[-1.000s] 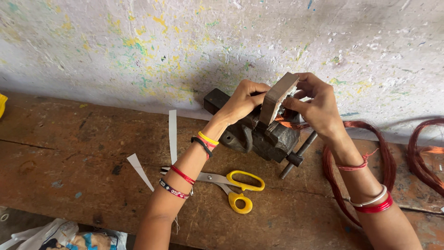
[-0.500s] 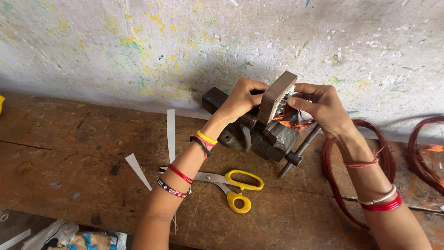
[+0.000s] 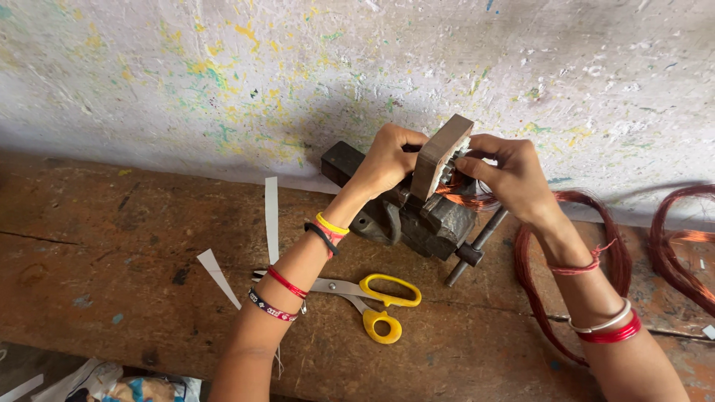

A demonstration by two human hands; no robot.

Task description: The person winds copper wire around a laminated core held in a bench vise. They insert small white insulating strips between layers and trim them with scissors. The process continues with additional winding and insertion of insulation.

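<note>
I see my left hand (image 3: 387,160) curled tight around the back of the metal block (image 3: 441,155). My right hand (image 3: 506,175) is on the other side of the block, with its fingers pinched on the thin copper wire (image 3: 465,197) close to the block's face. The block sits between my two hands, clamped in the dark vise (image 3: 417,216) just under them.

I think the wire needs to be pulled snug and laid flat, one turn beside the next, while the left hand keeps the block from wobbling. Pulling too hard could snap the thin wire.

The block stands on its edge. Its long side runs up and away from me, leaning a little to the right.

Below my left wrist lie yellow scissors (image 3: 372,294). Loops of red wire (image 3: 551,246) lie under my right arm.
</note>
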